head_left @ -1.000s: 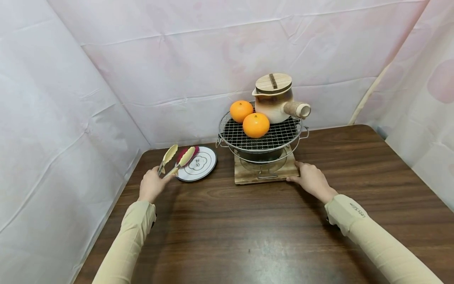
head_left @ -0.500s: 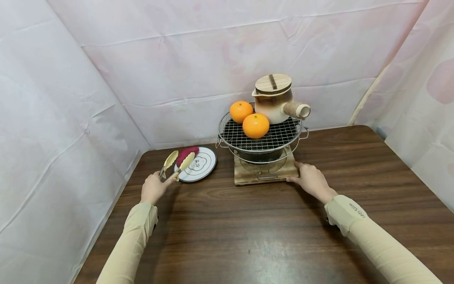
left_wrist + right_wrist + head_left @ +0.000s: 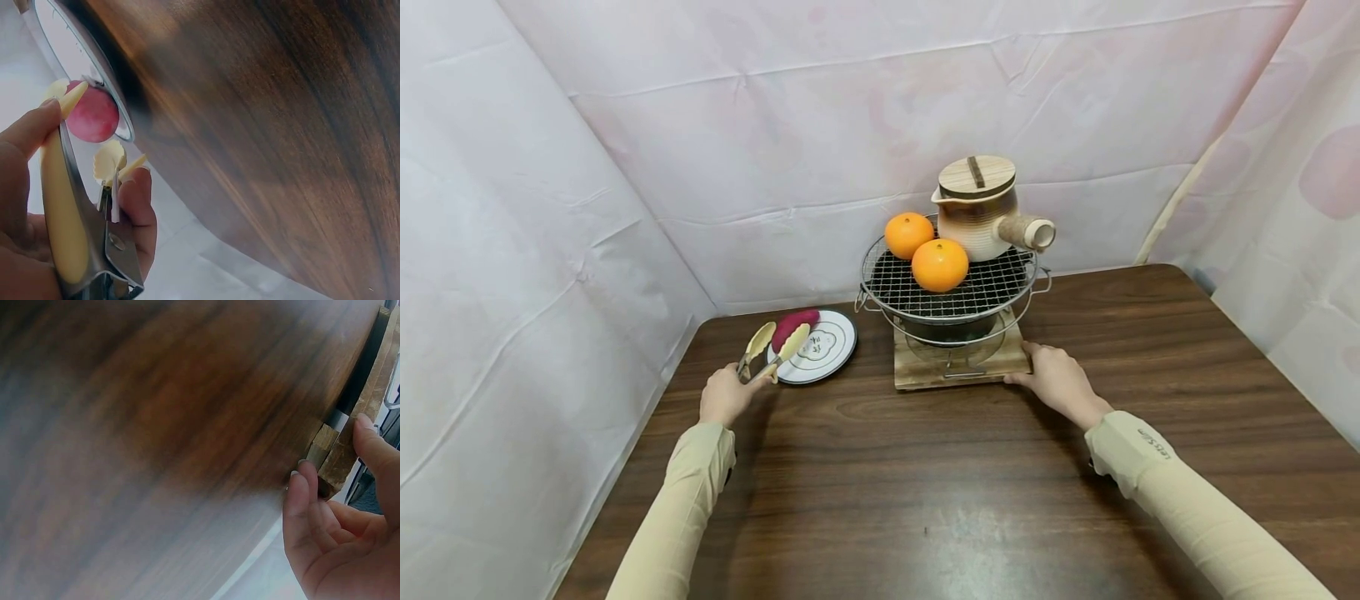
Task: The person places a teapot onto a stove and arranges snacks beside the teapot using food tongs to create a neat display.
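My left hand [image 3: 726,397] grips yellow-tipped metal tongs [image 3: 792,342], whose two arms stand spread. Between and just beyond their tips lies a purple-red sweet potato [image 3: 795,326] on the left side of a white plate [image 3: 835,354]. In the left wrist view, the sweet potato [image 3: 94,115] shows as a rounded pink end close to one yellow tip of the tongs [image 3: 62,219]. My right hand [image 3: 1060,382] holds the front right corner of the wooden board [image 3: 917,369] under the grill; in the right wrist view, its thumb lies on the board [image 3: 340,464], other fingers below the edge.
On the board stands a round grill with a wire rack [image 3: 895,287]. Two oranges [image 3: 940,265] and a lidded clay teapot [image 3: 977,221] with a side handle sit on the rack. White cloth [image 3: 775,150] hangs behind and beside the brown table [image 3: 865,483].
My left hand has shifted slightly toward me and to the right, and the tongs' tips have come lower, uncovering more of the sweet potato. My right hand keeps its place on the board.
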The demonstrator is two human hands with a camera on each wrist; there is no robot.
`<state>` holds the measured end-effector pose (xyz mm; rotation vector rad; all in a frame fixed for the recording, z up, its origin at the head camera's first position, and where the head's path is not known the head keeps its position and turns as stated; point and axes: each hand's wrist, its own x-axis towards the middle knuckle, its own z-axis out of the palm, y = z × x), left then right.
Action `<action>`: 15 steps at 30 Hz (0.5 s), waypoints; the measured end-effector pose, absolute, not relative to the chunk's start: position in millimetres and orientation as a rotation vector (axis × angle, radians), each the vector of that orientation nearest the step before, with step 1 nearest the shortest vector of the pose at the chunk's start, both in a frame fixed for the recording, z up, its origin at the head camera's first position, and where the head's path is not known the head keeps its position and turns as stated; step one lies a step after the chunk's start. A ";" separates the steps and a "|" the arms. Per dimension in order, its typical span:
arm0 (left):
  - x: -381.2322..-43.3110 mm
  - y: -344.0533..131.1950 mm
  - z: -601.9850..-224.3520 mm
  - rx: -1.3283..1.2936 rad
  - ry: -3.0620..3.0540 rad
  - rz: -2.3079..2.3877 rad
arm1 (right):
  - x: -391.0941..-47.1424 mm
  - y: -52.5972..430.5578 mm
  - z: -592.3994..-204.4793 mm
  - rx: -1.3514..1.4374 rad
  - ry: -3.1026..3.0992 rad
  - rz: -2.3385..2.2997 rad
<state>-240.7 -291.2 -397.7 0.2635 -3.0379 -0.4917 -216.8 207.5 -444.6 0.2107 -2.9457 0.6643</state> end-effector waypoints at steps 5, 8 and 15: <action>-243.0 -292.0 -400.3 0.284 -3.038 -0.493 | -216.6 207.1 -444.6 0.212 -2.952 0.668; -244.9 -292.2 -401.0 0.286 -3.041 -0.500 | -216.8 207.0 -444.6 0.213 -2.948 0.668; -250.8 -290.7 -403.7 0.287 -3.066 -0.497 | -216.0 206.7 -444.0 0.210 -2.941 0.676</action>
